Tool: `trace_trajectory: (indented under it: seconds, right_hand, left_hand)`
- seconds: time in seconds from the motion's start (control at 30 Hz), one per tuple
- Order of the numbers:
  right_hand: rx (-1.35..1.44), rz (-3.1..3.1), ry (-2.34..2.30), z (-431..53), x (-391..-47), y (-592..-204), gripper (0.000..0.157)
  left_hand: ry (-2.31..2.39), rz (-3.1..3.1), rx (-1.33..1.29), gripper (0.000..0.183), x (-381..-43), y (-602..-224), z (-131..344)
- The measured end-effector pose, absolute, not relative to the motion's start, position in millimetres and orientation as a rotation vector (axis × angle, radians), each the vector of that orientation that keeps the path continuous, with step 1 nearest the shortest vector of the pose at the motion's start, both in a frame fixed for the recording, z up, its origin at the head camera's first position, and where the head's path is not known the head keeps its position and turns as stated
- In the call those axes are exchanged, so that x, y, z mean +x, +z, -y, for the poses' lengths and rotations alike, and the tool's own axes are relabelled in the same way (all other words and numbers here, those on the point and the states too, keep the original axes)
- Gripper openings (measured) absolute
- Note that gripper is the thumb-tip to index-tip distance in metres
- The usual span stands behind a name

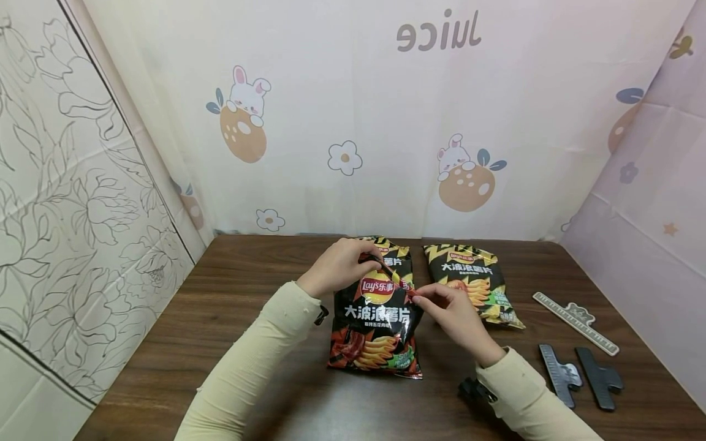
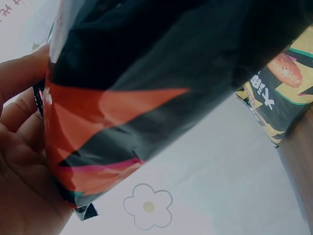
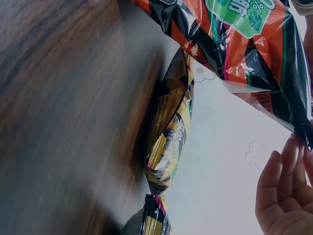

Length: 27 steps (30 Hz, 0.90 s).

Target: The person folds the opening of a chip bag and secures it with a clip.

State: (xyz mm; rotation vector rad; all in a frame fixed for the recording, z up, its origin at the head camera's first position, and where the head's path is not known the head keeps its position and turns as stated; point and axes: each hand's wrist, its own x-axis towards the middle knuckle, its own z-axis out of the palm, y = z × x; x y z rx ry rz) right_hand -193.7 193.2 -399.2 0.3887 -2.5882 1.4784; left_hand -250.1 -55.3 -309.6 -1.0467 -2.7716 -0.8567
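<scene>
A black and red Lay's chip bag [image 1: 377,315] stands over the table in front of me, its printed front facing me. My left hand [image 1: 343,264] grips its top edge near the left corner, thumb on the near side. With thumb and fingertips, my right hand [image 1: 455,311] pinches the top right corner. The left wrist view shows the side of the bag [image 2: 132,117] beside the curled left fingers. In the right wrist view, the right fingertips [image 3: 291,154] meet the bag's dark corner. The bag's back is hidden in the head view.
Behind the held bag lies a yellow and black chip bag [image 1: 404,263], partly covered. Another yellow and black bag [image 1: 469,275] lies to its right. On the table's right side are a pale bag clip [image 1: 568,315], a grey clip [image 1: 554,367] and a black clip [image 1: 595,376]. A printed curtain [image 1: 353,110] hangs behind.
</scene>
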Motion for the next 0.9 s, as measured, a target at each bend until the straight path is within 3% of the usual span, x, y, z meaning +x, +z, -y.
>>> trace_trajectory:
  seconds: [0.67, 0.9]
  right_hand:
    - [0.38, 2.607, 1.205, -227.2, -188.7, -391.8, 0.022]
    - [0.29, 2.646, 1.026, -251.3, -184.5, -389.2, 0.03]
  left_hand:
    - [-0.866, 2.757, -1.045, 0.011, -248.3, -310.0, 56.5]
    - [-0.871, 2.753, -1.04, 0.011, -248.0, -310.1, 56.4]
